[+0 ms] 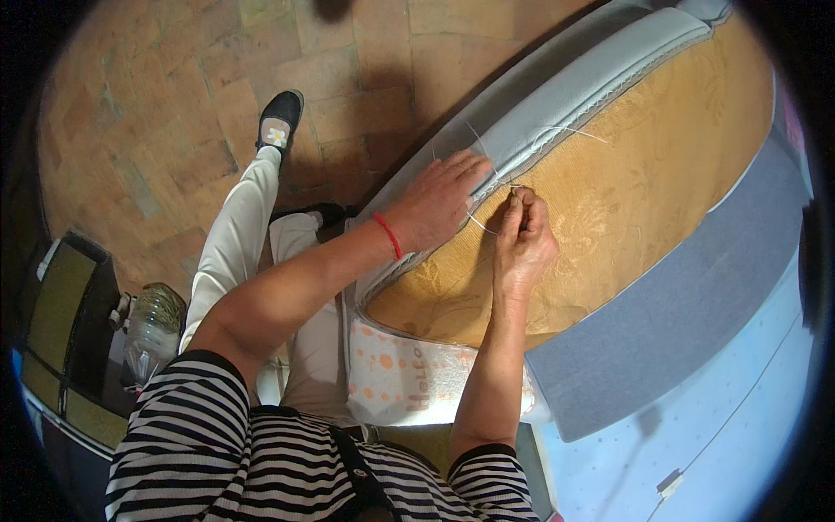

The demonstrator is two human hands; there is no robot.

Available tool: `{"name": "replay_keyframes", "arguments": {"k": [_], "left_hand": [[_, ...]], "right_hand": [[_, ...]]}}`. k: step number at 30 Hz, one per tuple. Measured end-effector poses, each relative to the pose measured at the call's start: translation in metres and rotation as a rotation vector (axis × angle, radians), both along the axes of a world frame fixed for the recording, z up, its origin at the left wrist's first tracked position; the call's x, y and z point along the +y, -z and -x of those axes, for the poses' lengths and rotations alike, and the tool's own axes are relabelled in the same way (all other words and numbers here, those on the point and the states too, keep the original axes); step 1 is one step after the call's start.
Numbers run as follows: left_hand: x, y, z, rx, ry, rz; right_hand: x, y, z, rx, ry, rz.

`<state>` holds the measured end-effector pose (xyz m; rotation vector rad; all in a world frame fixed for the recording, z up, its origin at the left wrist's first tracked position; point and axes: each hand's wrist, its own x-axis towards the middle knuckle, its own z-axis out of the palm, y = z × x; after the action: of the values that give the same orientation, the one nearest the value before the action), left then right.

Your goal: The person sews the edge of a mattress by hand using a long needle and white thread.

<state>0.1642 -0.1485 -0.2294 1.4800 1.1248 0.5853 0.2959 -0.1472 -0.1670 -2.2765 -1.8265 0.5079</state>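
A large curved upholstered piece lies before me, with yellow-gold patterned fabric (613, 189) on top and a padded grey side (607, 59). Stitches of white thread (574, 128) run along the seam where the two meet. My left hand (440, 196) lies over the grey edge, fingers spread, pressing on the seam. Over the gold fabric, close to the seam, my right hand (527, 222) pinches something small with white thread at its fingertips; whether it is a needle cannot be told. Loose thread arcs between the hands.
Under the piece are a grey-blue panel (665, 287) and a white cloth with orange dots (391, 372). A light blue surface (730, 391) with a cable and a small connector (670, 484) lies at right. A clear plastic bottle (153, 326) stands at left, near the brick floor (163, 130).
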Motion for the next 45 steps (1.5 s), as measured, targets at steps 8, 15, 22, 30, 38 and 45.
{"name": "replay_keyframes", "arguments": {"k": [8, 15, 22, 30, 38, 45], "left_hand": [[-0.011, 0.006, -0.008, -0.161, -0.035, 0.099], [-0.010, 0.004, -0.007, -0.205, -0.025, 0.157], [-0.011, 0.004, -0.008, -0.237, -0.032, 0.184], [-0.010, 0.007, -0.009, -0.272, -0.052, 0.199], [-0.007, 0.006, -0.006, -0.239, -0.013, 0.189], [-0.009, 0.005, -0.009, -0.184, -0.038, 0.188]], "right_hand": [[0.003, -0.009, 0.006, -0.101, -0.110, 0.004], [0.004, -0.013, 0.009, -0.085, -0.076, 0.063], [0.005, -0.004, 0.009, -0.140, -0.162, 0.018], [0.001, 0.014, 0.003, -0.139, -0.199, -0.121], [0.013, 0.009, 0.015, -0.181, -0.177, 0.001], [0.042, 0.000, 0.027, -0.013, 0.068, 0.285]]}}
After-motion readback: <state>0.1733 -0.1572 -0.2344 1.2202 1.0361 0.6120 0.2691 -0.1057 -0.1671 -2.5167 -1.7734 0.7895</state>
